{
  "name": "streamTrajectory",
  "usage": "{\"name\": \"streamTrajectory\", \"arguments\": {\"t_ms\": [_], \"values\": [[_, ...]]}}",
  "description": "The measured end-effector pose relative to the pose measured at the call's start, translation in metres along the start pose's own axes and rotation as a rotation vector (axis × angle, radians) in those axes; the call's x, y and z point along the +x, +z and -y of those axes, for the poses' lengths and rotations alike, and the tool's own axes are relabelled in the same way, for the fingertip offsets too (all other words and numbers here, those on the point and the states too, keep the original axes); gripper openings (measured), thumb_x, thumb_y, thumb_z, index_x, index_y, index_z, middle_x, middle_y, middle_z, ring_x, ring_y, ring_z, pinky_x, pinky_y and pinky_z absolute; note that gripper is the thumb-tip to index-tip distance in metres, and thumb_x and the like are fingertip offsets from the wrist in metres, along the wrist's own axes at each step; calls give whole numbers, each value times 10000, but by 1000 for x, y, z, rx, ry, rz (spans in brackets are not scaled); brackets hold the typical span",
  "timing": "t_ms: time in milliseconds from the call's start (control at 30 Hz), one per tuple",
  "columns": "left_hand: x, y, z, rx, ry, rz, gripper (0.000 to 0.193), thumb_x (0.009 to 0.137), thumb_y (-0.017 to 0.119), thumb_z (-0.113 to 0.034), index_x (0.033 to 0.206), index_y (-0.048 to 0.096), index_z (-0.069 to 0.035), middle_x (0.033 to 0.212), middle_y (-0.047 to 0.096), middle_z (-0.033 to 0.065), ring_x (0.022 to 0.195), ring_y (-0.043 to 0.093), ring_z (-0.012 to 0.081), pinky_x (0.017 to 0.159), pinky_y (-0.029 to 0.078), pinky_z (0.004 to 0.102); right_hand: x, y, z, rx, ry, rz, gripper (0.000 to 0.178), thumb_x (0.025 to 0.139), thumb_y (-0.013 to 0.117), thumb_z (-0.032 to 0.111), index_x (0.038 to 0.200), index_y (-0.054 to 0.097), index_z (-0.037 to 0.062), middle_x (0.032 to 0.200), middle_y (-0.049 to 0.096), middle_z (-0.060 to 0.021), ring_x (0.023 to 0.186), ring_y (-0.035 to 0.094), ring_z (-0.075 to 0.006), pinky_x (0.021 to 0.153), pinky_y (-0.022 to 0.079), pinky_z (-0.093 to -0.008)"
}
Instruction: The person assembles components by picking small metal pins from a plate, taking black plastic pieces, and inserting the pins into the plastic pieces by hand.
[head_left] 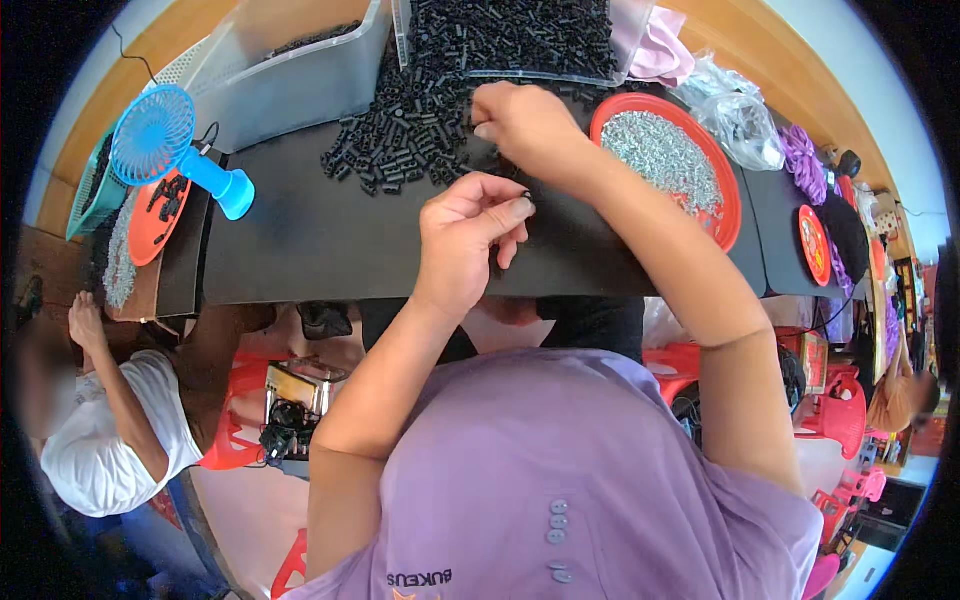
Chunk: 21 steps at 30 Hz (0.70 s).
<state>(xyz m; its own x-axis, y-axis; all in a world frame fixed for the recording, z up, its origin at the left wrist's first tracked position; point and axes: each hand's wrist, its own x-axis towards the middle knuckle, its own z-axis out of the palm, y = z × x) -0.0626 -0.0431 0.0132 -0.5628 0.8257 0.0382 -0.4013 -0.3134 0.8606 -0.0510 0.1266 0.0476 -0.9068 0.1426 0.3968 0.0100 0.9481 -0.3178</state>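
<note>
My left hand (465, 235) is raised over the near part of the black table (300, 240). Its thumb and forefinger pinch a small black part (527, 196), mostly covered by the fingertips. Farther off, my right hand (530, 130) hangs at the right edge of a heap of small black cylindrical parts (400, 140). Its fingers are curled together, and whatever they may hold is hidden. To the right of that forearm lies a red round tray (735, 205) full of small silvery metal pieces (660, 155).
A clear plastic bin (625, 50) spills black parts at the back; a translucent bin (300, 95) stands left of it. A blue fan (155, 135) stands at the left edge near an orange plate (150, 235). Plastic bags (735, 110) lie right. Another person (120, 430) sits left.
</note>
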Motion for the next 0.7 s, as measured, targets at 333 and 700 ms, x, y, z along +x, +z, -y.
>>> {"name": "streamTrajectory", "arguments": {"t_ms": [333, 700], "values": [[-2, 1, -6, -65, -10, -10, 137, 888, 635, -22, 1009, 615, 40, 862, 654, 100, 651, 589, 122, 473, 443, 217, -74, -23, 38, 1112, 584, -128, 138, 901, 606, 56, 1012, 663, -3, 810, 660, -28, 677, 578, -79, 608, 451, -212], [-1, 3, -1, 31, 18, -58, 164, 880, 649, -28, 1025, 618, 42, 861, 640, 91, 658, 584, 129, 490, 450, 230, -84, -21, 36, 1216, 538, -225, 121, 895, 618, 54, 991, 675, 5, 767, 645, -12, 673, 569, -67, 607, 437, -198]]}}
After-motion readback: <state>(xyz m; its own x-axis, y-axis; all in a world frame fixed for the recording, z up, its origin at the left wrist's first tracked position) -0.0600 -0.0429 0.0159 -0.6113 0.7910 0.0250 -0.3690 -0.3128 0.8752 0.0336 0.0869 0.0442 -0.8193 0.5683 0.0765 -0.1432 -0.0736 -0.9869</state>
